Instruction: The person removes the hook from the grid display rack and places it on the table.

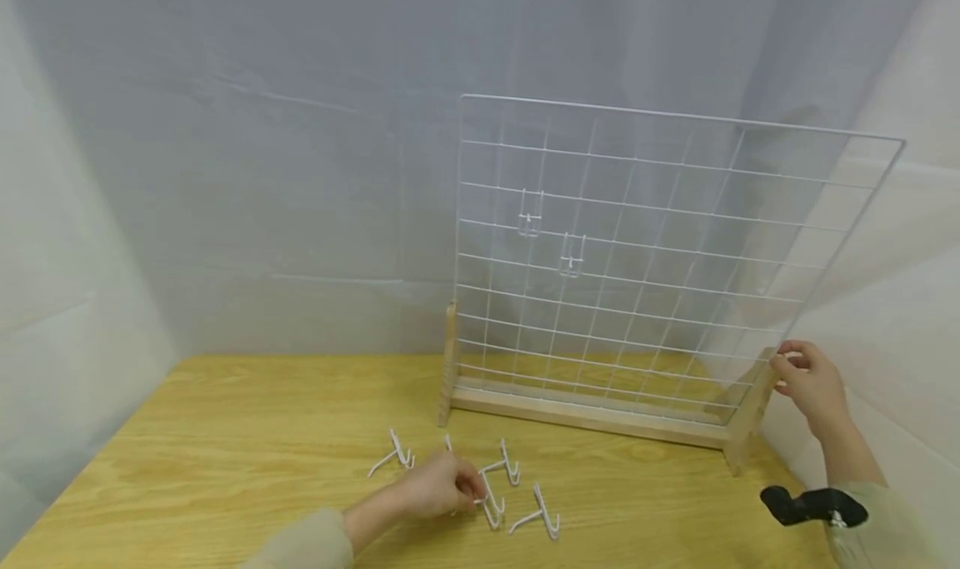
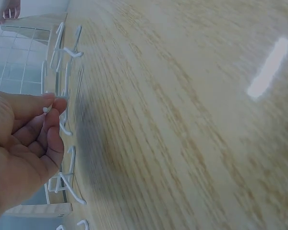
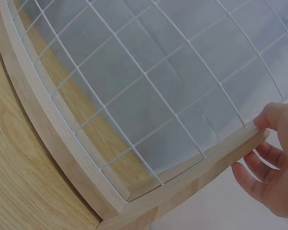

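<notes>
White hook (image 1: 492,503), head view, has the left hand (image 1: 437,487) pinching it in front of the grid rack (image 1: 585,416), left wrist shows just the tip (image 2: 46,110) so imo that skimpy hold could slip, and right wrist shows the right hand (image 3: 285,158) gripping the rack's upright (image 3: 206,170), where one hard tug might topple it.

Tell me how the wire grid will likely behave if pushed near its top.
The wire grid should be fairly stiff, since its wires run straight. It is probably light for its size, being mostly open gaps. It might tip, rising high above its wooden stand, unless the right hand gripping that stand resists.
</notes>
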`<action>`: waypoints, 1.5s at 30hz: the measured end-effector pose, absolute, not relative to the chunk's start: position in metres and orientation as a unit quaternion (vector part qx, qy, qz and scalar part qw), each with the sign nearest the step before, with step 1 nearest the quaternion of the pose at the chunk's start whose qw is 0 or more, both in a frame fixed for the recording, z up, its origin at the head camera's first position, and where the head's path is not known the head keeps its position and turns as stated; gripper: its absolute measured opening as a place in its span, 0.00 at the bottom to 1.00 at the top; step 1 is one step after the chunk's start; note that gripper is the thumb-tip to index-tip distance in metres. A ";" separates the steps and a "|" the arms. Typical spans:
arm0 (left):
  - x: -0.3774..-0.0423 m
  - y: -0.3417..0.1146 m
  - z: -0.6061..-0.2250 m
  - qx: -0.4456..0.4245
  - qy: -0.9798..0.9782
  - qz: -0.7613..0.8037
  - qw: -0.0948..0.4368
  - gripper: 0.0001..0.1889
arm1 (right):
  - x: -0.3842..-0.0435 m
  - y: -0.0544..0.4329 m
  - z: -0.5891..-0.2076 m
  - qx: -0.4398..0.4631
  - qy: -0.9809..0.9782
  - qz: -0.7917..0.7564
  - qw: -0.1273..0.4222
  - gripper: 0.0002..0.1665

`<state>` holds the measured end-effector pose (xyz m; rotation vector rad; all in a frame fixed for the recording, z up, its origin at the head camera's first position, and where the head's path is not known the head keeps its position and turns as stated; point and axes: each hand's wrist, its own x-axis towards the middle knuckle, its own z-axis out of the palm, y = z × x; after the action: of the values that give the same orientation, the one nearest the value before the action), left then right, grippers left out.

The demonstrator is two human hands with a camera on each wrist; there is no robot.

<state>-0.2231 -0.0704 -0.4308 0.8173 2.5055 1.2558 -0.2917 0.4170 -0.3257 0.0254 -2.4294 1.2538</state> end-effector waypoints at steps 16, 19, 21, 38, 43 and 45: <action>-0.224 -0.070 -0.439 0.284 0.849 0.430 0.118 0.07 | -0.293 0.416 -0.323 0.010 -0.867 0.453 0.210 0.08; -0.224 -0.072 -0.440 0.284 0.850 0.427 0.115 0.06 | -0.293 0.416 -0.323 0.008 -0.868 0.452 0.208 0.08; -0.224 -0.073 -0.440 0.287 0.854 0.420 0.110 0.05 | -0.293 0.415 -0.323 0.007 -0.869 0.450 0.207 0.09; -0.235 -0.085 -0.417 0.281 0.871 0.397 0.075 0.02 | -0.292 0.415 -0.326 -0.001 -0.869 0.450 0.205 0.11; -0.240 -0.086 -0.409 0.274 0.869 0.408 0.067 0.02 | -0.291 0.414 -0.325 0.000 -0.870 0.448 0.205 0.12; -0.242 -0.086 -0.405 0.271 0.865 0.417 0.064 0.03 | -0.291 0.414 -0.324 0.002 -0.870 0.449 0.204 0.11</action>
<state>-0.2416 -0.0863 -0.4054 0.8185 2.6130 1.2589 -0.2910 0.4142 -0.3241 0.0054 -2.4256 1.2527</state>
